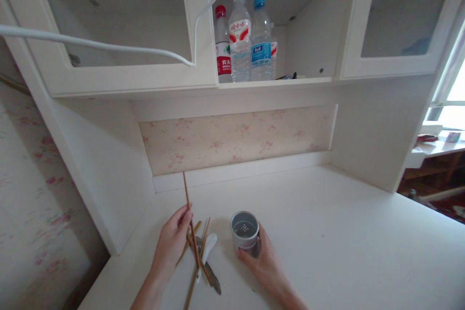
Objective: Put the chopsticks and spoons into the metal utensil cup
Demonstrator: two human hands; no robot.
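The thumb and fingers of the left hand [172,236] pinch one thin brown stick [186,192], its upper end pointing toward the back of the desk, its lower end over the pile. The right hand [267,266] curls around the near right side of one grey cup [238,243], thumb across its front; the cup has its mouth up, a cluster of pale dots showing on its floor. Both forearms reach in from the near edge. Just beside the left hand lies the pile: one white spoon [209,246], one dark metal utensil [214,279] and several more sticks [191,289], crossing so much I can't count them. All this is on the white desk [327,237]. Above stand four bottles [240,34], the rearmost partly hidden, and one white cable [109,47] crosses the cabinet.
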